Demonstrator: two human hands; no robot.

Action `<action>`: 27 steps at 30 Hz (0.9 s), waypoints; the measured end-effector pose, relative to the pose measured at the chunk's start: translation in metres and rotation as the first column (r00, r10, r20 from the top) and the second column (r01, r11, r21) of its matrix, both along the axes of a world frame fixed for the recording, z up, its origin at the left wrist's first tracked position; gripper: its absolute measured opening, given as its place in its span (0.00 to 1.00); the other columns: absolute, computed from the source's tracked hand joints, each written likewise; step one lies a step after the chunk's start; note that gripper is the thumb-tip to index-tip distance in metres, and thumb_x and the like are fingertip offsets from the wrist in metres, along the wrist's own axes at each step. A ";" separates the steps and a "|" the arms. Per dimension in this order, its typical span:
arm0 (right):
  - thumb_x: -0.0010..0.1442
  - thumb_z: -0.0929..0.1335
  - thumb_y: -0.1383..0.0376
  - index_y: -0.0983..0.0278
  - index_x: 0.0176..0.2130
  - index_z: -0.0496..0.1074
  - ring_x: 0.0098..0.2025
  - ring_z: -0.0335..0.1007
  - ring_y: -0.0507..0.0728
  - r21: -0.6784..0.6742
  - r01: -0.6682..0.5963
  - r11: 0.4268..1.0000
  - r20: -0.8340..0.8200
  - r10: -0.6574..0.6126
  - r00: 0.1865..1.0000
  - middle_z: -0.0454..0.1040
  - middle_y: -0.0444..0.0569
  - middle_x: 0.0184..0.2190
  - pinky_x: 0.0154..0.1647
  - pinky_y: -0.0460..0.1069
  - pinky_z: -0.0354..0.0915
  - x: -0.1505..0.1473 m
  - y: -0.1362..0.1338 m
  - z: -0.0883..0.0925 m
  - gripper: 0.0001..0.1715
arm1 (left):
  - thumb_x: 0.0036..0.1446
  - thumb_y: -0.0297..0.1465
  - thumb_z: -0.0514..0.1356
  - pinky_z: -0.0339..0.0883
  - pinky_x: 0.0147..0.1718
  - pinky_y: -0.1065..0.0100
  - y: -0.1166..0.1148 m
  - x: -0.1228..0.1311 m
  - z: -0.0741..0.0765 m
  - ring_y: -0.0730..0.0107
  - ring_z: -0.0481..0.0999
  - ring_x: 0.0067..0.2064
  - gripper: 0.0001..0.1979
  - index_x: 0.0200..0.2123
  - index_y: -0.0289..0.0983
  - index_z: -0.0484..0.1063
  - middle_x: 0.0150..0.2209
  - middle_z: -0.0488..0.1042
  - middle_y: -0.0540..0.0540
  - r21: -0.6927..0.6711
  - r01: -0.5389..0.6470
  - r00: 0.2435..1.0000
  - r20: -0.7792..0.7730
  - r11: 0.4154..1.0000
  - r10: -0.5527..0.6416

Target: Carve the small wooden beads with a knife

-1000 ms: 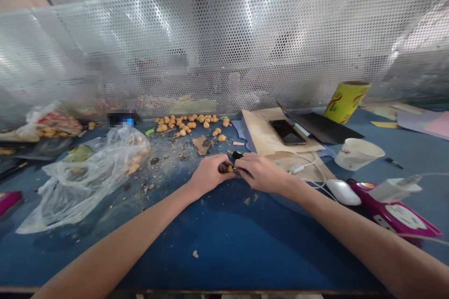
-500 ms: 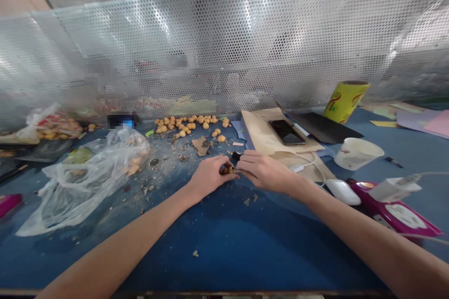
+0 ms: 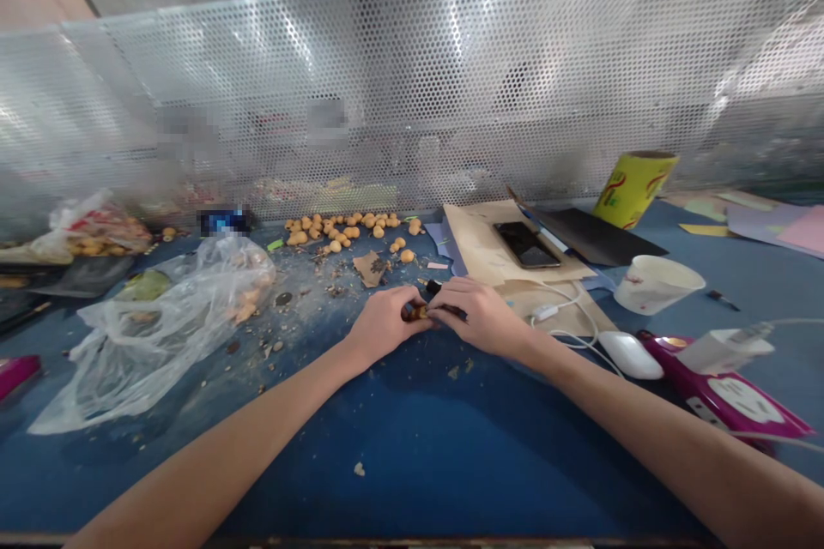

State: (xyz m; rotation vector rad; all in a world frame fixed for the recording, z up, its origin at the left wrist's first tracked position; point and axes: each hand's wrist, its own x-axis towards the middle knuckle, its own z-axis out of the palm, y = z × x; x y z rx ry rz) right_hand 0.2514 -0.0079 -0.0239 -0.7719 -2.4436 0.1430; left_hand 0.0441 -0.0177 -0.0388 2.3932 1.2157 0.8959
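1. Your fingers (image 3: 451, 298) are curled closed on both sides. Your left hand (image 3: 383, 328) clamps a small tan round piece (image 3: 417, 312), and your right hand (image 3: 484, 317) closes on a dark tool (image 3: 452, 309) right against it. The view is poor here, so I can't be sure whether that tool is a blade or a pen-like stick.
2. Your hands have just closed in, and the right has come down onto the tool. Both now meet at one spot, with the piece held between them over the blue desk (image 3: 412, 463).
3. More tan round pieces (image 3: 351, 225) lie in a loose band ahead of your hands, among crumbs and a brown scrap (image 3: 372, 268). A crumpled clear plastic bag (image 3: 148, 343) lies to your left.
4. To your right, a black phone (image 3: 526, 244) rests on kraft paper (image 3: 476, 232).
5. You have no readable writing: the yellow roll (image 3: 634, 189) shows only red marks, and the text on the magenta packet (image 3: 727, 386) is too small.
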 end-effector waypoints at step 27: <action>0.64 0.65 0.66 0.63 0.32 0.76 0.34 0.70 0.53 -0.136 0.048 0.990 -0.080 -0.060 0.995 0.77 0.47 0.31 0.41 0.50 0.63 -0.003 -0.005 0.008 0.11 | 0.55 0.38 0.65 0.61 0.29 0.70 -0.001 0.000 0.001 0.72 0.69 0.29 0.10 0.33 0.39 0.72 0.29 0.72 0.52 -0.011 -0.015 1.000 -0.003 1.000 0.015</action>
